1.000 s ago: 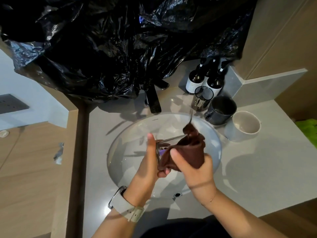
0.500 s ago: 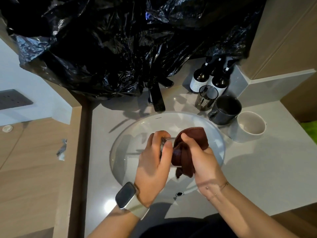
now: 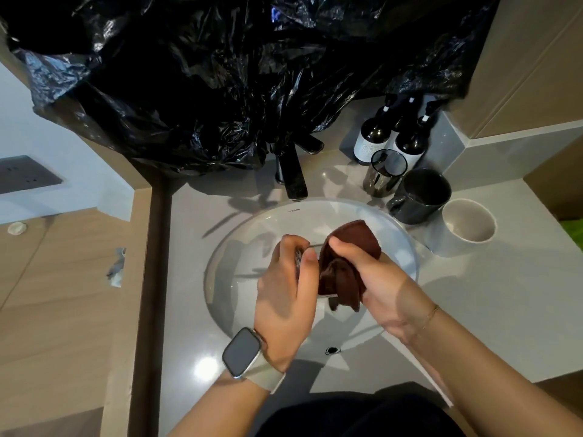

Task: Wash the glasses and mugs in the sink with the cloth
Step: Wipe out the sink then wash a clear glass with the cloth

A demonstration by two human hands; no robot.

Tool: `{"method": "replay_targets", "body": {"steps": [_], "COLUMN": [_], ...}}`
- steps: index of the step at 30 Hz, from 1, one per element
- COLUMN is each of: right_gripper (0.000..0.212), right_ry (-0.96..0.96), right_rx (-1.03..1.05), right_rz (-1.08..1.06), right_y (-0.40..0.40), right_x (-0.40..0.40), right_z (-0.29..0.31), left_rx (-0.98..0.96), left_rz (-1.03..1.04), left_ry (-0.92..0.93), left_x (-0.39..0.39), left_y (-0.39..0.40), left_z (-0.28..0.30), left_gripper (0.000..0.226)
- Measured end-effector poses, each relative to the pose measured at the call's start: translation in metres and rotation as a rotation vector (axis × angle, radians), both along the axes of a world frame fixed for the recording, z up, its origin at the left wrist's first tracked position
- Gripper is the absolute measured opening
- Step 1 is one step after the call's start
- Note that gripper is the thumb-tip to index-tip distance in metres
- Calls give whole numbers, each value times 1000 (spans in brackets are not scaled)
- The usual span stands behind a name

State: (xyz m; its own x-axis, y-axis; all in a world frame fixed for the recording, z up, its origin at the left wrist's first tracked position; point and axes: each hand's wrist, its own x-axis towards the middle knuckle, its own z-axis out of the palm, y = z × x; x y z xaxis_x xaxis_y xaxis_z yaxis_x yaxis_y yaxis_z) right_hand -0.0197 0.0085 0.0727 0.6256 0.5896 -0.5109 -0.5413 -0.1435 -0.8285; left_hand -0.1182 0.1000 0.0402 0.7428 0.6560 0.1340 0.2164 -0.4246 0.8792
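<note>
Over the round white sink (image 3: 239,247), my left hand (image 3: 287,294) grips a clear glass (image 3: 299,263), mostly hidden behind its fingers. My right hand (image 3: 381,288) holds a dark brown cloth (image 3: 347,263) bunched against the glass's open side. On the counter at the back right stand a second clear glass (image 3: 385,171), a dark grey mug (image 3: 421,195) and a pale grey mug (image 3: 463,227), all upright and apart from my hands.
A black tap (image 3: 293,176) juts over the sink's far rim. Dark pump bottles (image 3: 372,137) stand behind the glass in the corner. A big black plastic bag (image 3: 220,74) hangs above the tap. Grey counter (image 3: 520,294) spreads to the right; a wooden ledge lies left.
My left hand has turned so its back and the watch face up, fingers curled over the glass. The cloth has bunched closer against the glass, and both hands sit slightly nearer the sink's middle.
</note>
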Motion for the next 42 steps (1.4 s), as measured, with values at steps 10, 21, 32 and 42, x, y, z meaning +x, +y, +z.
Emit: {"method": "replay_targets", "body": {"steps": [10, 21, 32, 42], "right_gripper": [35, 12, 32, 28], "right_ry": [-614, 53, -223, 312], "right_rx": [-21, -28, -124, -11], "right_rz": [336, 227, 88, 146], "right_y": [-20, -20, -32, -24], "right_x": [-12, -16, -51, -29], "right_z": [-15, -1, -23, -14], "left_rx": [-835, -437, -1027, -175], "left_rz": [163, 216, 134, -89], "left_ry": [129, -17, -25, -3], "left_x": [21, -17, -21, -38], "left_y": [10, -36, -31, -21], "left_z": [18, -19, -5, -34], "left_gripper": [50, 36, 47, 43]}}
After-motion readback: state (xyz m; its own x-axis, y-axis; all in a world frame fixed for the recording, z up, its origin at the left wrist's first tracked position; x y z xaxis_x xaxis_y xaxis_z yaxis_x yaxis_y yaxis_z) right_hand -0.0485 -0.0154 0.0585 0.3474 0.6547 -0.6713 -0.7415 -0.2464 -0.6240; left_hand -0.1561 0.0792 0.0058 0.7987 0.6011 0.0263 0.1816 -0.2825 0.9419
